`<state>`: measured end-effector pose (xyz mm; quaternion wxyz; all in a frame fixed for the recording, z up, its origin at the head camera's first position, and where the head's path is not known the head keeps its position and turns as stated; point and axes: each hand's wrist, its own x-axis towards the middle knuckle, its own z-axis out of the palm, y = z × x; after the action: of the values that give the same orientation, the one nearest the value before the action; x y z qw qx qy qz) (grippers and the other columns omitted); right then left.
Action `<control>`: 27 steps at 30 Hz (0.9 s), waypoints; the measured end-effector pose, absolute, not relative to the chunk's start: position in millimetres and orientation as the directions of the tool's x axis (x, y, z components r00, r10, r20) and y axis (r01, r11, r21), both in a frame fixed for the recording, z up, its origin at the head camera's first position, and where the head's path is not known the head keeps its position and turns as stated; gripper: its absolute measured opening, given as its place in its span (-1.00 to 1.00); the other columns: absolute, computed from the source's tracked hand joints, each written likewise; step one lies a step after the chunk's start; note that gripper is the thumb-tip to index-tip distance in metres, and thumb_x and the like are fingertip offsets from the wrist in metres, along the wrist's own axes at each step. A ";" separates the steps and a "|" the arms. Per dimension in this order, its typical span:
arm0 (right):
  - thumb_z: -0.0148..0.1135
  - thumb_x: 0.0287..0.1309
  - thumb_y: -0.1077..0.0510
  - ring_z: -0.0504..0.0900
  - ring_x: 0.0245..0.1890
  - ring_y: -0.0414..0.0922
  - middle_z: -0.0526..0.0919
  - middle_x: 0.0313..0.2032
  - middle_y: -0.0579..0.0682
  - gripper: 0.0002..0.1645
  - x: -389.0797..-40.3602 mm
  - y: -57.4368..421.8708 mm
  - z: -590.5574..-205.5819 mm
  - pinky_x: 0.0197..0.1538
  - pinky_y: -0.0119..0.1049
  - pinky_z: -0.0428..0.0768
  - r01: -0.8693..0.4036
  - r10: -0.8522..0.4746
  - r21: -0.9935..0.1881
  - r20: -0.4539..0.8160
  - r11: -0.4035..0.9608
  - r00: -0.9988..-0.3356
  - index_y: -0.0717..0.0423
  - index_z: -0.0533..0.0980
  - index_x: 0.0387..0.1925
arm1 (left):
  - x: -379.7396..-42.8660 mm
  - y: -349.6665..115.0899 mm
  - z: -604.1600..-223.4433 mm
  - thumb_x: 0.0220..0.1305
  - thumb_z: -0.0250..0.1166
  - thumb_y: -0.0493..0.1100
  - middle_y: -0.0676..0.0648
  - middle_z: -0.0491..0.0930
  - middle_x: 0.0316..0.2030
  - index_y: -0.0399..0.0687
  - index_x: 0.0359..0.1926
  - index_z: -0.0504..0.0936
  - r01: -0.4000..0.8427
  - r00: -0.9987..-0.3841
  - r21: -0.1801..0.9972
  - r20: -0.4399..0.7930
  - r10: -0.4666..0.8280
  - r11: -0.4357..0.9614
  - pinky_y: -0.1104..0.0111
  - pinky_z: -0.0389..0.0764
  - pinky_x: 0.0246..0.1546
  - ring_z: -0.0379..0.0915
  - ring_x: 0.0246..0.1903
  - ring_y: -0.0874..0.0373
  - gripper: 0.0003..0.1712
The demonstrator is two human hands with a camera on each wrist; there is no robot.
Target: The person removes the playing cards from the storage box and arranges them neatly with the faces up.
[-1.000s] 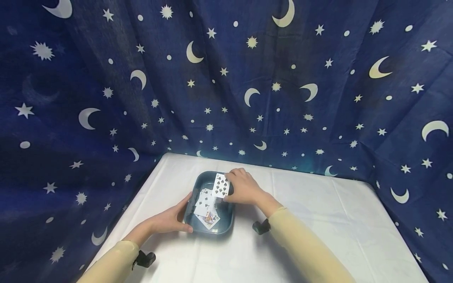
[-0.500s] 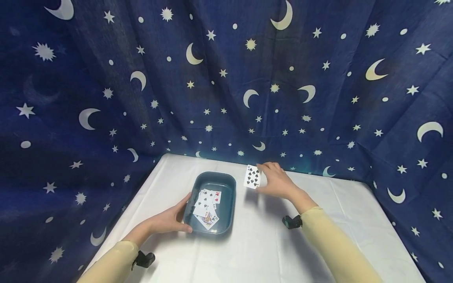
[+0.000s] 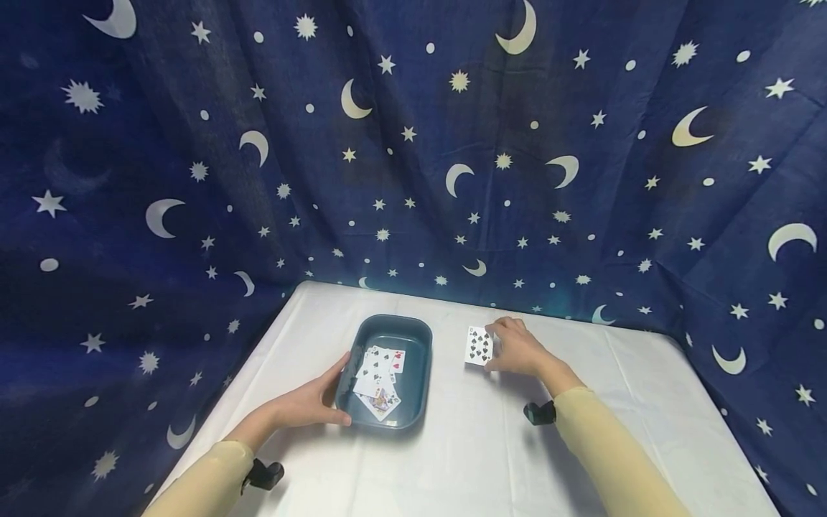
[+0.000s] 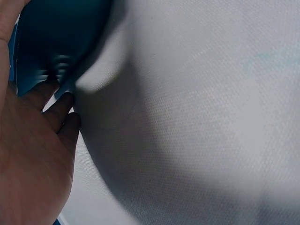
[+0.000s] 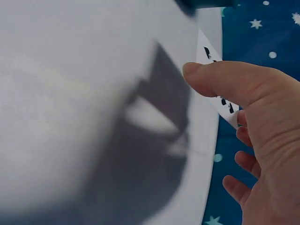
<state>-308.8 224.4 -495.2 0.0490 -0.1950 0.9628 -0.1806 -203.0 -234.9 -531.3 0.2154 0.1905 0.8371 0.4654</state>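
A blue-grey rectangular tub (image 3: 420, 388) stands on the white cloth, with several face-up playing cards (image 3: 375, 373) overlapping inside: spades, a red card edge and a face card. My left hand (image 3: 310, 402) rests against the tub's left side, thumb and fingers spread along it; in the left wrist view its fingers touch the tub's outer wall (image 4: 61, 28). To the tub's right, my right hand (image 3: 522, 350) pinches a spade playing card (image 3: 478, 346) by its right edge, face up. In the right wrist view the thumb overlaps this card (image 5: 227, 105), which stands tilted above its shadow.
A white cloth (image 3: 465, 459) covers the table. Behind it and along both sides hangs a dark blue curtain (image 3: 413, 179) with moons and stars. A black wrist camera (image 3: 540, 413) sits under the right wrist and another camera (image 3: 265, 474) under the left.
My right hand has carried the spade card from over the tub out to the right, then slightly down toward the near side. A red card in the tub has come into view. The left hand stays put.
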 end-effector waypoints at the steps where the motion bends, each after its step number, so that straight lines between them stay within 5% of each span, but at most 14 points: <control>1: 0.67 -0.13 -0.06 0.29 0.32 0.22 0.38 0.33 0.24 0.08 -308.7 225.2 -498.7 0.42 0.23 0.31 -0.350 -0.390 -0.367 -0.037 0.861 -0.920 0.24 0.40 0.39 | -203.2 -235.1 -531.4 0.14 0.58 -0.01 -0.18 -0.32 0.63 0.13 0.66 -0.38 0.119 -0.836 0.859 -0.184 0.517 0.499 0.08 0.03 0.51 -0.26 0.58 -0.09 0.45; 27: 0.66 -0.12 -0.09 0.35 0.26 0.13 0.44 0.30 0.12 0.03 -307.5 222.2 -525.3 0.39 0.19 0.36 -0.305 -0.376 -0.349 -0.157 0.886 -0.913 0.09 0.45 0.40 | -202.4 -235.0 -530.2 0.14 0.58 0.00 -0.15 -0.34 0.63 0.15 0.65 -0.40 0.104 -0.835 0.859 -0.199 0.513 0.501 0.07 0.01 0.52 -0.29 0.58 -0.04 0.46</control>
<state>-307.5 222.2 -525.3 0.1105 -0.1762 0.9649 -0.1604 -202.4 -235.0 -530.2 0.2205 0.1840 0.8379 0.4642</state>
